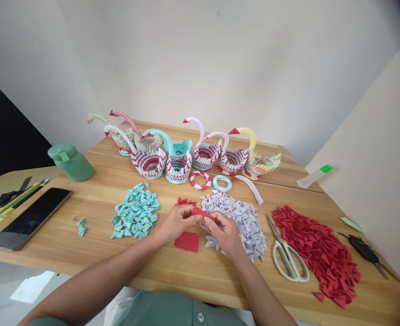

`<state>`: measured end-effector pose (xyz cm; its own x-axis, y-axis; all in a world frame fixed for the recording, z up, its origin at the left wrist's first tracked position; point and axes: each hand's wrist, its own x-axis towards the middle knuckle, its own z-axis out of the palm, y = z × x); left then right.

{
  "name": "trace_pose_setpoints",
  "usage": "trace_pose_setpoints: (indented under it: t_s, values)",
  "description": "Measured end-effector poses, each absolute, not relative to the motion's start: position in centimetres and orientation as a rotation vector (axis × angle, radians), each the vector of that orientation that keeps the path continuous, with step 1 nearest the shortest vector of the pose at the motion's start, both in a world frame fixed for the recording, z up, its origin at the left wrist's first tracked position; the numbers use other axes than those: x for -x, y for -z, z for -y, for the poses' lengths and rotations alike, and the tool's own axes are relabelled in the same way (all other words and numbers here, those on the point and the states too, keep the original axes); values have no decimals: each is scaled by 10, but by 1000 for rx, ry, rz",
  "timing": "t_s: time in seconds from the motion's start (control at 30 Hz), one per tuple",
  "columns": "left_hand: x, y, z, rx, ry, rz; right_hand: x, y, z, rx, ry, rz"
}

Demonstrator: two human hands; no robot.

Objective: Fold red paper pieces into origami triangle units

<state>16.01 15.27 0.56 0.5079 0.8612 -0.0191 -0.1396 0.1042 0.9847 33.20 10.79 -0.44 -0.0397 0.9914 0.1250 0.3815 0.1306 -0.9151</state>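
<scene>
Between my two hands a small folded strip of red paper point(203, 213) is held above the table. My left hand point(182, 221) pinches its left end between thumb and fingers. The right end is gripped by my right hand point(224, 228), over the edge of a pile of white folded pieces point(245, 217). Just below my hands lies a flat stack of red paper point(187, 242). Behind my left hand is a little heap of red pieces point(185, 202). A teal pile point(137, 212) lies to the left, and a large red pile point(317, 253) to the right.
White-handled scissors point(288, 258) lie right of my right hand. Several paper swans point(179, 167) stand at the back, with two paper rings point(200, 180) before them. A phone point(30, 217) and green bottle point(71, 162) are at left; dark snips point(364, 250) lie far right.
</scene>
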Motion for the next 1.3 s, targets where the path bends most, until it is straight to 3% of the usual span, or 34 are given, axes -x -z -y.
trace_pose_setpoints:
  t_s: [0.3,0.47,0.7,0.9,1.13,1.3]
  values:
    - [-154,-2,-159,-1030,-845,-718,-335,0,-109,1389,-900,1575]
    - [-150,0,-162,-1033,-778,-700,-338,-1,-111,1394,-623,1582]
    - [-152,-3,-161,-1154,-714,-775,-337,-2,-115,1009,-272,1910]
    - [-154,1,-162,-1265,-781,-805,-338,-5,-117,1011,-184,1951]
    - [-154,-1,-162,-1332,-807,-845,-337,-6,-116,1003,-233,1942]
    - [-154,-3,-161,-1251,-834,-815,-339,-6,-111,1247,-601,1690]
